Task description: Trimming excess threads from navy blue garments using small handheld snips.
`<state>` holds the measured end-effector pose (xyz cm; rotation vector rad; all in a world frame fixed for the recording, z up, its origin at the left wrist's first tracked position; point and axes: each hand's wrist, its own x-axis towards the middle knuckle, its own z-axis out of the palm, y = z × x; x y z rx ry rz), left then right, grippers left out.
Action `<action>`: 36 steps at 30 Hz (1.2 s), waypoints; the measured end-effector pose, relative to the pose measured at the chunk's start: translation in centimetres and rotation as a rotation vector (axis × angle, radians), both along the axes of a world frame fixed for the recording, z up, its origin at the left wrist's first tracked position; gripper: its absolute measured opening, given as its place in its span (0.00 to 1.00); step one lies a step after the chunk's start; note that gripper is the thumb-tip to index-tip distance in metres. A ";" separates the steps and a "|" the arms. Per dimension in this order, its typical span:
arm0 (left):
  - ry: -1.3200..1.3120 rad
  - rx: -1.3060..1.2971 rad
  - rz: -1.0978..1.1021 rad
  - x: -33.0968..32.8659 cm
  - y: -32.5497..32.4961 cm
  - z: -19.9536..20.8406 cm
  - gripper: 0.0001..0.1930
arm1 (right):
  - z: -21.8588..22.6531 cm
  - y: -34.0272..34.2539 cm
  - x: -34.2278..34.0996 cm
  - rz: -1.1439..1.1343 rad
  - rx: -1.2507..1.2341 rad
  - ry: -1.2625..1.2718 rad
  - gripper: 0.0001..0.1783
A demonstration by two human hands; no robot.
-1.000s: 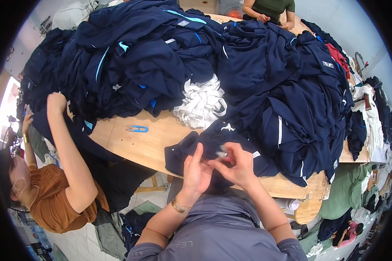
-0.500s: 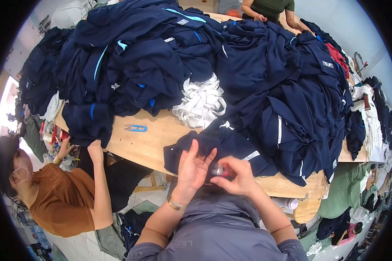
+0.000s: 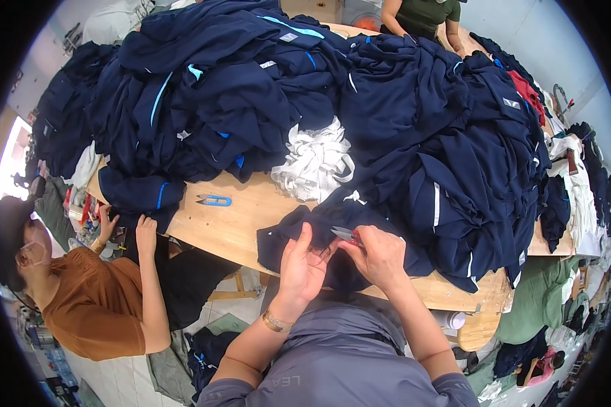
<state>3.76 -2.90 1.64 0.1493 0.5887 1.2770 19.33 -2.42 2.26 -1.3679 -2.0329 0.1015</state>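
Observation:
My right hand is closed around small red-handled thread snips, whose metal blades point left. Palm up beside it, my left hand has its fingers stretched out and its thumb apart; the fingertips come close to the right hand, and I cannot tell whether they touch. No object shows in the left palm. Under both hands a dark navy garment lies at the table's near edge. Another pair of thread snips, blue, rests on the wood to the left.
Large heaps of navy garments cover much of the wooden table. A tangled pile of white tape sits in the middle. On the left a person in brown handles navy cloth; another person in green stands across the table.
The snips in my right hand, blurred before, now show clearly with blades pointing left. My right hand has moved slightly right and up. The person in green has lowered their hands behind the heap.

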 end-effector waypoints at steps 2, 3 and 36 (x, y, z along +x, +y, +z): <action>0.002 0.011 -0.009 0.1 0.0 0.2 0.14 | 0.0 0.1 0.1 0.016 0.009 -0.008 0.16; 0.013 0.001 -0.006 0.2 0.0 0.4 0.14 | 0.0 0.2 0.1 0.016 0.009 -0.008 0.16; 0.071 0.015 0.070 0.2 0.4 0.6 0.08 | 3.0 -2.3 -0.9 0.617 -0.671 0.670 0.11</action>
